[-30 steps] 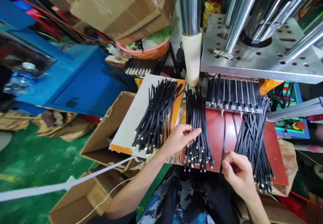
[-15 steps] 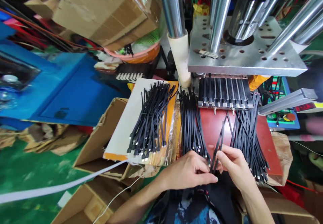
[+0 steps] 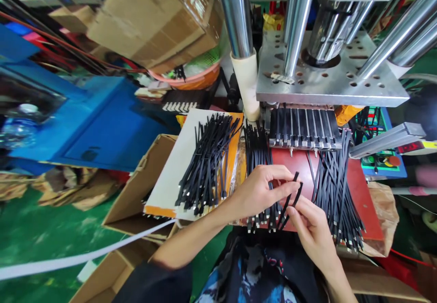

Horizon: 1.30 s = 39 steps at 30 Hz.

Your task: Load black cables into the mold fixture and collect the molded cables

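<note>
Your left hand [image 3: 262, 191] and right hand [image 3: 311, 225] come close together in front of you, with two narrow lengths of black cable [image 3: 284, 211] slanting between their fingertips; whether these are two cables or one doubled over, you cannot tell from here. Your right thumb and forefinger are pinched on the cable just below your left fingertips. Your left thumb and forefinger are almost closed beside its upper end, but whether they grip it or only touch it is unclear. Under your left fingers lies a middle bundle [image 3: 256, 148] of black cables with metal plugs at the near ends, partly hidden by that hand. Left of those fingers, a second bundle [image 3: 210, 157] spreads over a white board [image 3: 170, 175] with orange edges. Right of your right fingers, a third bundle [image 3: 337, 189] lies crisscrossed on the red tabletop [image 3: 370, 212]. Straight beyond both sets of fingers, well apart from them, a slotted fixture [image 3: 303, 128] holds a row of black cables with their plugs facing you, and a drilled steel plate [image 3: 334, 89] sits above it.
</note>
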Each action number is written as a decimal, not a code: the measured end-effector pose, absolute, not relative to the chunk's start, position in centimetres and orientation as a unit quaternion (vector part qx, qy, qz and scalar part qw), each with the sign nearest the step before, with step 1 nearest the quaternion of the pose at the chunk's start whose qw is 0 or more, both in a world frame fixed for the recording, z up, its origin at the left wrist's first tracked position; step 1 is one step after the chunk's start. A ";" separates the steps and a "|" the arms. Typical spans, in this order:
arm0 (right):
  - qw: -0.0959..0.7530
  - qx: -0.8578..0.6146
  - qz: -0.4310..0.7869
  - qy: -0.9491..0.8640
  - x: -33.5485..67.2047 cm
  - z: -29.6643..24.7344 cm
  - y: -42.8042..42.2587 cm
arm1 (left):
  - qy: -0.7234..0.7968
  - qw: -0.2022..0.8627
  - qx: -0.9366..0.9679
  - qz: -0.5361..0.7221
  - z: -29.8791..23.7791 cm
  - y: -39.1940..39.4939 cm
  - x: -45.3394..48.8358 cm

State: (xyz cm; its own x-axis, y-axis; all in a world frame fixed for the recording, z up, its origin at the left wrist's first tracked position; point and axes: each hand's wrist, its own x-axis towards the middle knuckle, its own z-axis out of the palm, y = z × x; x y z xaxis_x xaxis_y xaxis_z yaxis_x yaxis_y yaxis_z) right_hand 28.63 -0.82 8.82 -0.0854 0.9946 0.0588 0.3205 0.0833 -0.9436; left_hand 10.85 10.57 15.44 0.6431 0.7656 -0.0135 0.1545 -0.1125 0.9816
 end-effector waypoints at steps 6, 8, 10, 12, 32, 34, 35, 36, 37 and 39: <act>0.476 -0.536 0.330 -0.614 29.1 8.0 -1.4 | 0.318 0.623 0.672 0.244 15.3 10.7 10.8; 0.497 -0.545 0.321 -0.594 29.0 8.0 -1.3 | 0.319 0.628 0.666 0.246 14.9 10.7 10.7; 0.502 -0.548 0.321 -0.587 28.7 8.3 -1.0 | 0.313 0.643 0.650 0.258 14.5 10.8 10.8; 0.495 -0.545 0.323 -0.595 28.3 8.9 -0.5 | 0.303 0.661 0.627 0.279 14.2 10.8 10.9; 0.270 -0.539 0.383 -0.700 35.3 13.9 10.6 | 0.440 0.247 0.771 0.389 8.8 26.6 15.1; 0.304 -0.546 0.356 -0.695 36.4 14.4 15.2 | 0.475 0.226 0.756 0.389 8.4 27.6 15.5; 0.313 -0.544 0.353 -0.694 36.6 14.3 17.2 | 0.486 0.211 0.750 0.396 8.3 27.5 15.4; 0.316 -0.538 0.356 -0.696 36.6 14.1 18.9 | 0.486 0.196 0.750 0.404 8.2 27.2 15.1; 0.313 -0.531 0.361 -0.700 36.6 13.7 20.3 | 0.468 0.182 0.762 0.409 8.1 26.5 14.6; 0.298 -0.522 0.362 -0.713 36.3 12.9 22.2 | 0.374 0.158 0.823 0.397 8.0 24.8 13.1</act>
State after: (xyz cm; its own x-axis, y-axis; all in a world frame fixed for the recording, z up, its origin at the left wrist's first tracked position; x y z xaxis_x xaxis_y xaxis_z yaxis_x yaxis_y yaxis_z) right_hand 36.35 22.18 12.85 -0.2785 0.9593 0.0464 0.5277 0.1932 -0.8271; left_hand 13.12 24.76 7.99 0.4053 0.7412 0.5351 0.4904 -0.6703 0.5570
